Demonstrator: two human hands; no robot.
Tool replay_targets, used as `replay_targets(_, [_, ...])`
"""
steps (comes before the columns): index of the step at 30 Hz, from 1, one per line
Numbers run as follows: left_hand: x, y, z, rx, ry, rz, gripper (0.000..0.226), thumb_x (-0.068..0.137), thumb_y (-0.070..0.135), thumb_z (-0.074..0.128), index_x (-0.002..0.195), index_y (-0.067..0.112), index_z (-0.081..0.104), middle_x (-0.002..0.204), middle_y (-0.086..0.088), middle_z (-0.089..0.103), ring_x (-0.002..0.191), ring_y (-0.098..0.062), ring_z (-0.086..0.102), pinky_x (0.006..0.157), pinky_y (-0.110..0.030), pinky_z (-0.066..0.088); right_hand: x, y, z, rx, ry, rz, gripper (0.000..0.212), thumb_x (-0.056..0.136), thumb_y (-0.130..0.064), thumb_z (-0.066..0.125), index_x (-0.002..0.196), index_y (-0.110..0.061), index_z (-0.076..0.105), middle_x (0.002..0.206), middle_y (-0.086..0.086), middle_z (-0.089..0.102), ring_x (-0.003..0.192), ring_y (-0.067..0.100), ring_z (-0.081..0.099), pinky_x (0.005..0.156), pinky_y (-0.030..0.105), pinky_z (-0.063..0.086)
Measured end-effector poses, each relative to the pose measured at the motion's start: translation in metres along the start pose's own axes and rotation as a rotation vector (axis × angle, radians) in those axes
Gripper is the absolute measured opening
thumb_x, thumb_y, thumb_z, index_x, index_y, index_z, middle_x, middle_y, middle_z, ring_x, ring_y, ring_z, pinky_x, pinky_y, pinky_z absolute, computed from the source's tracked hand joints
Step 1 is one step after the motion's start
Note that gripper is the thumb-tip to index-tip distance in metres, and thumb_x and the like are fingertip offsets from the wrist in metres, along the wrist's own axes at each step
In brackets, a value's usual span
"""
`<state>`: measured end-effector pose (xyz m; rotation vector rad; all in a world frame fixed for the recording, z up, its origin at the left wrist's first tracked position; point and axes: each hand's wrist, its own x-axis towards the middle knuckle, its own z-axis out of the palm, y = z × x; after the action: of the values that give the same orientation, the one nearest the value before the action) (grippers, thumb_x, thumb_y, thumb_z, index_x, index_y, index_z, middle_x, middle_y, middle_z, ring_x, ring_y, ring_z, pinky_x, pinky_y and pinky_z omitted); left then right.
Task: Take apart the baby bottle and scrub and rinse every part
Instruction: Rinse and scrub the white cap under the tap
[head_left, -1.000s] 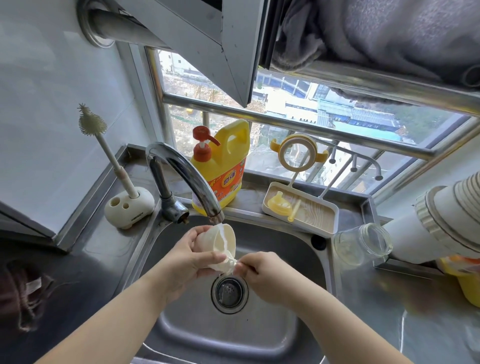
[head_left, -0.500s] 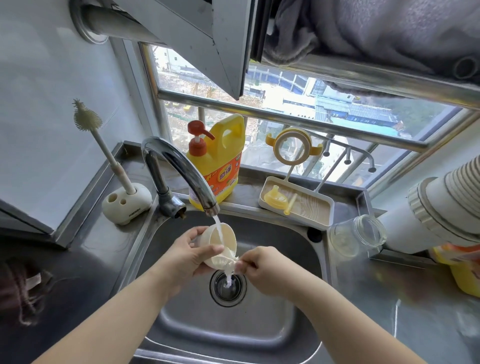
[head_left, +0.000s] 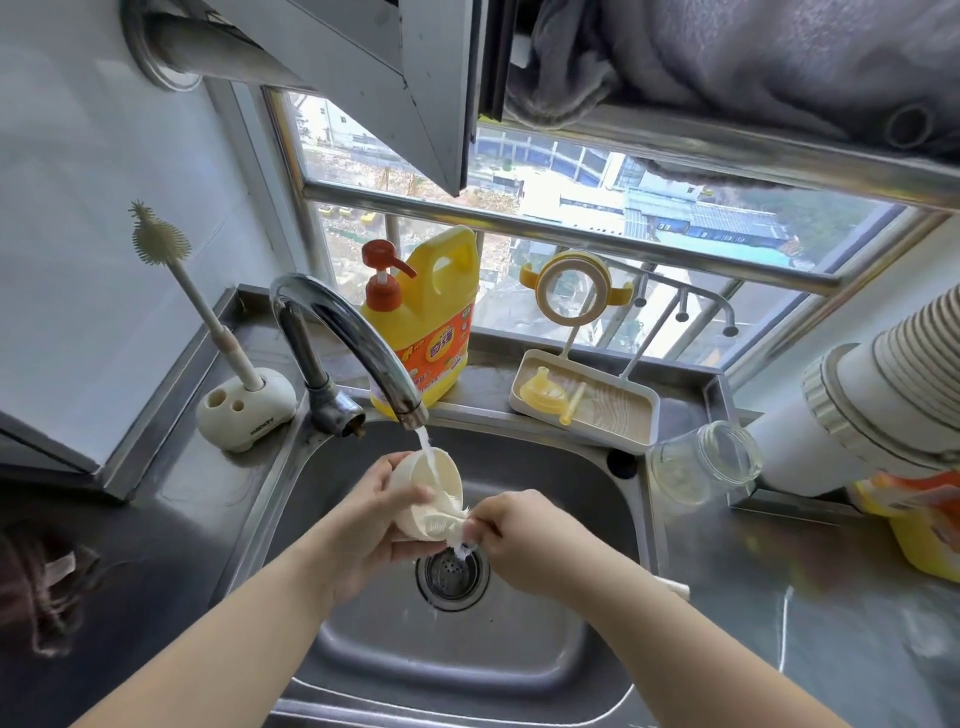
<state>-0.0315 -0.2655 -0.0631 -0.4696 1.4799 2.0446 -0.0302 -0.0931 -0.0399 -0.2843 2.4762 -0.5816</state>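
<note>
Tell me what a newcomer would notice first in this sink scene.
First, the two hands over the sink: the left hand holds a cream cup under the tap stream, the right hand pinching at its lower edge. Next, the yellow soap jug behind the tap, and the clear bottle lying on the counter, right.

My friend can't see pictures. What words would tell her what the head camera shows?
Two hands rinse a cream bottle cap under running tap water over a steel sink: the left hand grips it, the right hand pinches its edge. The empty glass bottle lies on the counter nearby.
</note>
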Motion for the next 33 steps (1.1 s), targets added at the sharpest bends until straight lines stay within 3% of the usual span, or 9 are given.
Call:
replay_targets(4, [0.001,0.0,0.004,-0.005,0.043,0.021,0.043,0.067,0.038,0.075,0.101,0.017,0.059,0.079,-0.007,0.068,0.067,-0.018,0.067,0.065,-0.037,0.058,0.002,-0.001,0.0,-0.032,-0.014,-0.005,0.026,0.097,-0.035,0.043,0.088,-0.021,0.061,0.078,-0.003,0.058,0.081,0.023,0.055,0.067,0.029,0.041])
replay_targets(8, [0.005,-0.006,-0.007,0.066,0.077,-0.007,0.074,0.043,0.049,0.076,0.107,0.014,0.062,0.087,-0.007,0.07,0.077,-0.019,0.067,0.064,-0.032,0.057,0.009,0.001,-0.006,-0.295,0.184,-0.002,0.015,0.094,-0.02,0.047,0.096,-0.024,0.061,0.087,-0.003,0.051,0.083,0.026,0.055,0.057,0.027,0.031])
replay_targets(10, [0.006,-0.007,-0.011,0.094,0.056,-0.033,0.08,0.041,0.045,0.08,0.113,0.015,0.061,0.097,-0.011,0.07,0.08,-0.021,0.067,0.061,-0.03,0.055,0.01,-0.002,-0.009,-0.33,0.223,-0.003,0.015,0.093,-0.018,0.047,0.096,-0.024,0.06,0.083,-0.006,0.044,0.077,0.024,0.05,0.049,0.027,0.024])
replay_targets(12, [0.008,-0.007,-0.014,0.074,0.043,-0.008,0.083,0.039,0.03,0.084,0.116,0.013,0.06,0.101,-0.012,0.07,0.08,-0.02,0.068,0.059,-0.029,0.055,0.011,-0.004,-0.009,-0.323,0.147,0.014,0.015,0.093,-0.019,0.047,0.095,-0.025,0.061,0.084,-0.004,0.047,0.076,0.024,0.049,0.056,0.028,0.031])
replay_targets(18, [0.009,-0.007,-0.014,0.067,0.063,0.092,0.076,0.034,0.025,0.085,0.107,0.021,0.063,0.095,-0.007,0.071,0.079,-0.016,0.069,0.062,-0.03,0.056,0.01,-0.003,-0.003,0.091,-0.131,0.062,0.027,0.094,-0.032,0.046,0.098,-0.017,0.068,0.094,0.007,0.066,0.083,0.028,0.06,0.073,0.033,0.049])
replay_targets(23, [0.009,-0.013,-0.009,0.125,0.01,0.035,0.078,0.037,0.032,0.081,0.112,0.022,0.061,0.103,-0.009,0.068,0.081,-0.017,0.068,0.064,-0.031,0.056,0.01,0.002,-0.007,-0.331,0.105,-0.037,0.014,0.092,-0.018,0.046,0.087,-0.022,0.059,0.085,-0.001,0.053,0.076,0.025,0.049,0.056,0.028,0.032])
replay_targets(27, [0.008,-0.005,-0.008,0.113,-0.055,-0.009,0.068,0.048,0.022,0.074,0.112,0.023,0.051,0.11,-0.011,0.06,0.086,-0.023,0.066,0.069,-0.038,0.057,0.01,0.002,-0.002,-0.388,0.223,-0.082,0.016,0.093,-0.017,0.046,0.097,-0.023,0.06,0.07,-0.005,0.033,0.078,0.024,0.052,0.046,0.024,0.014])
replay_targets(30, [0.011,-0.001,-0.008,0.005,-0.042,-0.033,0.048,0.062,0.023,0.061,0.106,0.018,0.046,0.109,-0.015,0.056,0.084,-0.028,0.063,0.064,-0.04,0.057,0.011,-0.001,0.0,-0.345,0.225,-0.134,0.016,0.094,-0.021,0.046,0.097,-0.026,0.061,0.068,-0.005,0.034,0.075,0.022,0.048,0.047,0.025,0.017])
replay_targets(33, [0.013,-0.002,-0.009,0.007,0.033,0.007,0.051,0.059,0.025,0.064,0.105,0.014,0.045,0.106,-0.016,0.056,0.083,-0.028,0.061,0.058,-0.038,0.055,0.012,0.001,0.0,-0.247,0.144,-0.132,0.015,0.093,-0.023,0.046,0.086,-0.025,0.059,0.079,-0.007,0.048,0.08,0.021,0.052,0.058,0.029,0.029])
